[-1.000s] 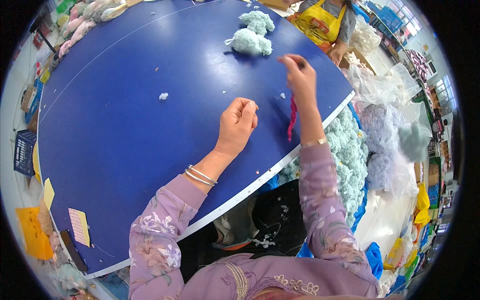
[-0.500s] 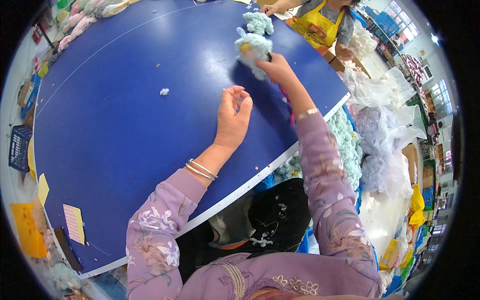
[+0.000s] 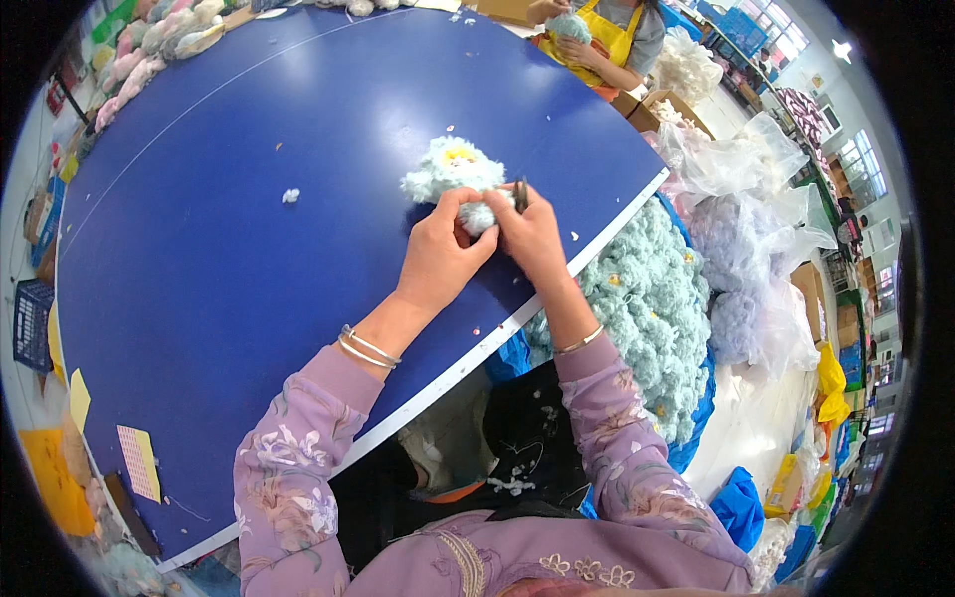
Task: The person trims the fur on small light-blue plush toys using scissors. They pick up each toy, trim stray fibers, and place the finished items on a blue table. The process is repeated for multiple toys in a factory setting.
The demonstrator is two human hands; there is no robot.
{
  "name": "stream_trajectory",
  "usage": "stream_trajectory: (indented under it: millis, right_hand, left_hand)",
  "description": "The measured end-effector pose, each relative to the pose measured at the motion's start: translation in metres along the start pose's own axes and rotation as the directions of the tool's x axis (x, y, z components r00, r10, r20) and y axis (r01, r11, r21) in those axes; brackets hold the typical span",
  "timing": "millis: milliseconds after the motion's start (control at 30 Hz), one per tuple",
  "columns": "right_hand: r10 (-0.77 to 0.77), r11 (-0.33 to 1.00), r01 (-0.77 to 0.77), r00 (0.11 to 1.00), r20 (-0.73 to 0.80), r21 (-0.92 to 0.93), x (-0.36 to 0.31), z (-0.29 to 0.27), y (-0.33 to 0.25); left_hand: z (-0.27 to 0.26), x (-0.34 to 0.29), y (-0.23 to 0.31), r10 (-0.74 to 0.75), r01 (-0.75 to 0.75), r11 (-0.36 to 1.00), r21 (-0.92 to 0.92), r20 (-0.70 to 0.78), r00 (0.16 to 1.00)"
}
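A fluffy pale-blue plush toy (image 3: pixel 443 171) with a yellow patch is held just above the blue table, between my two hands. My left hand (image 3: pixel 433 257) is closed, thumb and forefinger pinching the toy's near end. My right hand (image 3: pixel 535 242) meets it from the right, fingertips closed at the same end. A small dark tool (image 3: pixel 520 196), its kind unclear, sticks up from the right hand's fingers. What lies right between the fingertips is hidden.
The blue table (image 3: pixel 229 328) has a white edge. At my right, a blue-lined container holds many pale-blue plush toys (image 3: pixel 647 298). Clear plastic bags (image 3: pixel 751 229) stand beyond. Across the table, a person in a yellow apron (image 3: pixel 604 40) holds another pale-blue plush.
The plush has come nearer, from the table's far right to between my hands. My left hand has closed on it. The other person's hands have drawn back with a plush.
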State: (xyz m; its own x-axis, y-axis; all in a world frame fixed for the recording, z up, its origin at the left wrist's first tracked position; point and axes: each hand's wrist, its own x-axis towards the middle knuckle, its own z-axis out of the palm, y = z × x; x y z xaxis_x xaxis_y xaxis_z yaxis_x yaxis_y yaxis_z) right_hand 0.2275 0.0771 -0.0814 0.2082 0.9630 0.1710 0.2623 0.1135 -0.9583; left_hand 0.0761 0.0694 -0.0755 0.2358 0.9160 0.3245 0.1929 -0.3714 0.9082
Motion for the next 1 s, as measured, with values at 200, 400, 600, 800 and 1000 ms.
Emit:
stream_trajectory:
  millis: [200, 400, 600, 800, 1000]
  right_hand:
    - [-0.151, 0.988, 0.152, 0.986, 0.073, 0.005, -0.009, 0.007, -0.012]
    - [-0.032, 0.989, 0.024, 0.998, 0.046, 0.149, -0.009, 0.007, -0.008]
    - [0.064, 0.941, -0.104, 0.989, 0.131, 0.323, -0.008, 0.001, -0.011]
    - [0.083, 0.901, -0.157, 0.977, 0.194, 0.406, -0.008, -0.001, -0.007]
    - [0.072, 0.901, -0.113, 0.991, 0.113, 0.418, -0.007, 0.000, -0.005]
  left_hand:
    - [0.003, 0.001, -0.007, 0.041, -0.043, 0.999, -0.007, -0.166, 0.985]
    - [-0.005, 0.006, -0.008, -0.175, 0.134, 0.912, -0.388, -0.073, 0.982]
    - [-0.007, 0.009, -0.017, -0.184, 0.160, 0.767, -0.622, 0.027, 0.983]
    - [-0.011, 0.009, -0.017, -0.203, 0.209, 0.705, -0.677, 0.091, 0.975]
    - [-0.010, 0.009, -0.015, -0.136, 0.192, 0.778, -0.599, 0.138, 0.981]
